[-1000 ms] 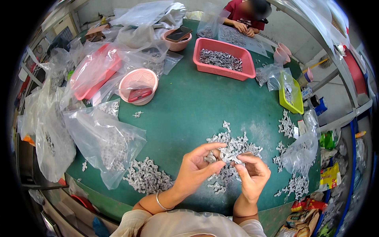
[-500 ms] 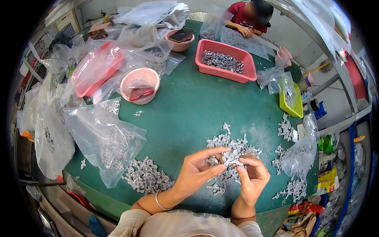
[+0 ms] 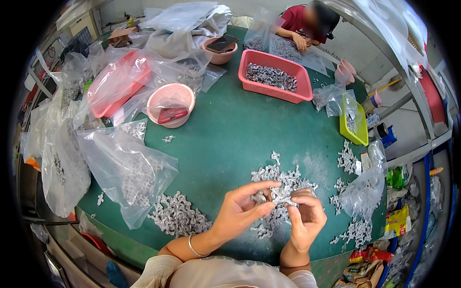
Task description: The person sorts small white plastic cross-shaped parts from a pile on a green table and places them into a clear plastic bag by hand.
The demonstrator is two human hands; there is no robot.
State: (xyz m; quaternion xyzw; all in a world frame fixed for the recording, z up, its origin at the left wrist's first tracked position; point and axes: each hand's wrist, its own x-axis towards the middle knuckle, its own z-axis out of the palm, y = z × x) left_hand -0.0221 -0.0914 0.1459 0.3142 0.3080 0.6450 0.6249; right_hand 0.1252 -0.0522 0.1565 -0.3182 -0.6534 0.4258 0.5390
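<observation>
Both my hands are raised over a loose pile of small grey metal castings [image 3: 276, 170] at the front of the green table [image 3: 216, 127]. My left hand [image 3: 242, 204] is closed, thumb and forefinger around a small grey metal part [image 3: 259, 196]. Opposite it, my right hand [image 3: 307, 213] pinches a grey metal piece between thumb and fingers. Between the fingertips the pieces overlap with the pile behind, so I cannot make out whether they are joined. A second heap of castings [image 3: 178, 214] lies left of my left forearm.
Clear plastic bags [image 3: 127, 168] of parts cover the left side. A pink basket [image 3: 171, 91] holds a red object. Further back stands a pink tray [image 3: 276, 91] of metal rings; a green tray [image 3: 353, 120] is at right. Across the table, a person [image 3: 307, 21] handles small parts.
My hands stay nearly in place, with the right fingers shifted slightly to the left around the piece. Across the table, the person's head and hands have moved a little to the right.
</observation>
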